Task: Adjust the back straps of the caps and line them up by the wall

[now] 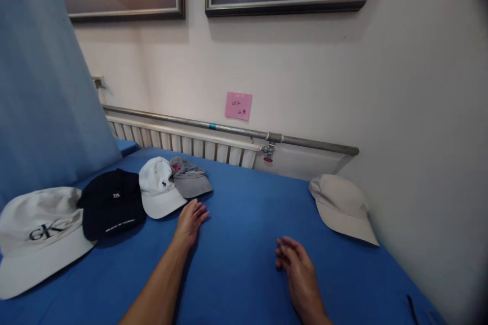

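Over the blue-covered surface, my left hand (192,217) has its fingers extended and holds nothing. It is nearest to a white cap (158,188) with a small dark emblem and a grey cap (189,177) with a red patch. My right hand (295,266) hovers at the lower centre-right with loosely curled fingers set apart and no object in it. Farther right, against the wall, lies a beige cap (341,205). On the left, a black cap (112,200) with white lettering sits beside a large off-white cap (41,231) marked CK.
The blue cover (244,198) spreads beneath the caps. Behind it run a metal pipe (183,121) and a white radiator (190,143) with a red-handled valve (269,155). A blue curtain (46,76) hangs at left. A pink note (238,105) is on the wall. A thin dark object (412,310) lies lower right.
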Tool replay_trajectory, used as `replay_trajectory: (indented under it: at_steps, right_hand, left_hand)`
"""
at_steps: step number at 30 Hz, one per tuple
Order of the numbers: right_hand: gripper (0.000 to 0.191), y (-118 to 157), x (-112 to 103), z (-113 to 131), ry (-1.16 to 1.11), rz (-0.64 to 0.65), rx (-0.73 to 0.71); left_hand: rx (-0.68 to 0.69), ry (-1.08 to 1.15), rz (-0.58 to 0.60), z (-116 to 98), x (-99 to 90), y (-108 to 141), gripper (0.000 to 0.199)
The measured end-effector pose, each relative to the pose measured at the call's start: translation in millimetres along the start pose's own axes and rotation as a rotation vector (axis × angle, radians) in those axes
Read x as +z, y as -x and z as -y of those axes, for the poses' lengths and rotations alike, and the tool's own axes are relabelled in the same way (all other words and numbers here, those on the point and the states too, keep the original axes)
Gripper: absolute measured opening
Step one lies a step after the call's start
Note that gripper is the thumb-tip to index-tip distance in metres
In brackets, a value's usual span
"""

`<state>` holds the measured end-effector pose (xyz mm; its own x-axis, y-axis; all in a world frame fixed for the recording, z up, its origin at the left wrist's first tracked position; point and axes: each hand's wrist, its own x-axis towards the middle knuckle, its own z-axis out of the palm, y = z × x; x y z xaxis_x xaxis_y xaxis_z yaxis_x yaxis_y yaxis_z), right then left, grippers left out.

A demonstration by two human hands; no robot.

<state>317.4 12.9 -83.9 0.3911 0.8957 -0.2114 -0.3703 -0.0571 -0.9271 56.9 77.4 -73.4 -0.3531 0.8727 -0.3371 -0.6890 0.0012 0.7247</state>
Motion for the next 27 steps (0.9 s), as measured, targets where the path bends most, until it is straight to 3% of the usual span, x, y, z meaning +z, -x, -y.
replay_trajectory:
  at_steps: [4,9,18,23,27]
  right_hand:
    - [0.029,-0.9,1.7,0.0,0.034,0.026,-0.010]
    - [0.032,-3.7,4.1,2.2,0.080,0.034,-0.010]
    - [0.028,-4.6,11.4,0.9,0.158,0.098,-0.045]
    - [0.026,-5.2,11.2,-0.3,0.158,0.110,-0.058]
    - [0.024,-8.8,9.9,-1.9,0.123,0.106,-0.042]
  left_hand:
    - [-0.054,0.128,0.002,-11.2,-3.1,-15.2,0.007]
    - [-0.100,0.209,0.043,-10.6,1.2,-24.6,0.016]
    - [-0.050,0.235,0.027,-5.1,8.1,-36.9,0.019]
    - [0.038,0.168,0.032,4.1,11.3,-31.2,0.020]
    - [0.088,0.055,0.154,16.9,17.3,-11.2,0.010]
